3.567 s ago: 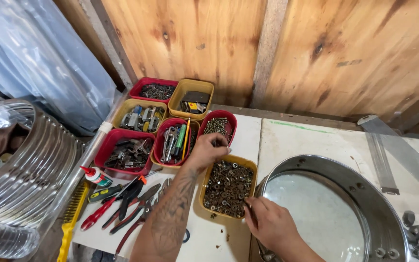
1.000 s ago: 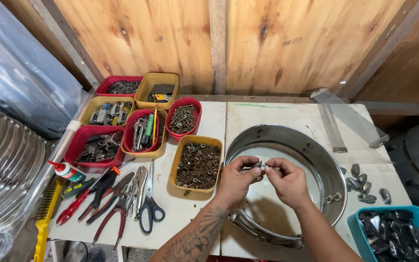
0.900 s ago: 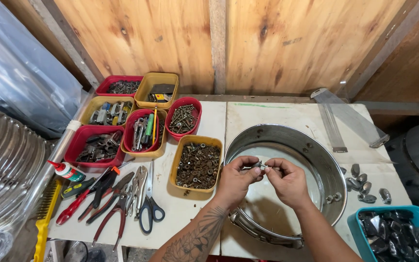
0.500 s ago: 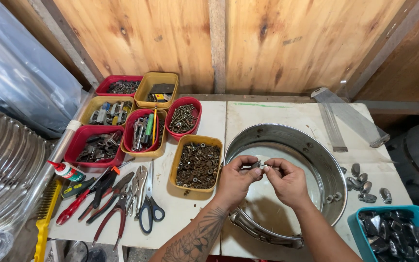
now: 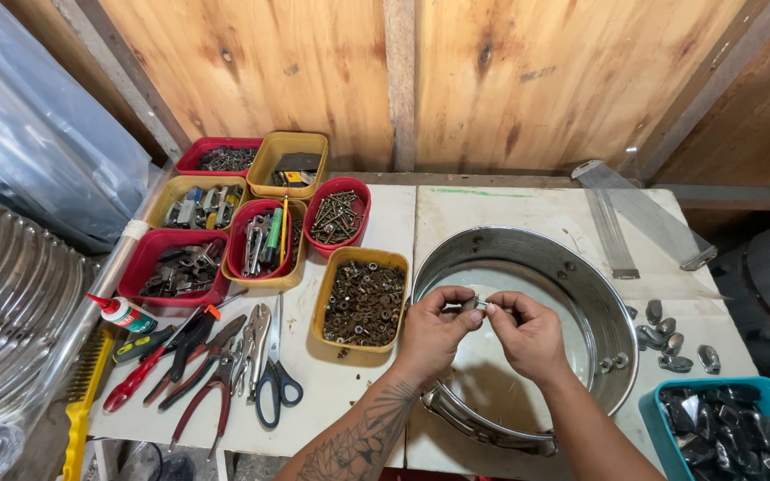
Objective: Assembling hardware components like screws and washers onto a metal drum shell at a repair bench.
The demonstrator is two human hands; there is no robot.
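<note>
Step in hand: by the look of it, fitting two small metal fasteners together, likely a nut onto a screw.
Left hand (image 5: 432, 331): fingertips pinched on the small metal piece (image 5: 475, 305), held above the metal drum shell (image 5: 612, 307).
Right hand (image 5: 528, 334): thumb and forefinger pinched on the other end of the same piece, the two hands nearly touching.
Next move: probably a fine twist between the fingertips, which calls for steady grip and straight alignment.
Supply: yellow tray of rusty hardware (image 5: 361, 303), just left of the shell.
Tools: pliers (image 5: 202, 374) and scissors (image 5: 274, 379), further left of the shell.
Surface: white worktable (image 5: 563, 218), worn and marked.
Room: plywood wall (image 5: 421, 80) behind the shell; blue bin (image 5: 724, 432) to its right.
</note>
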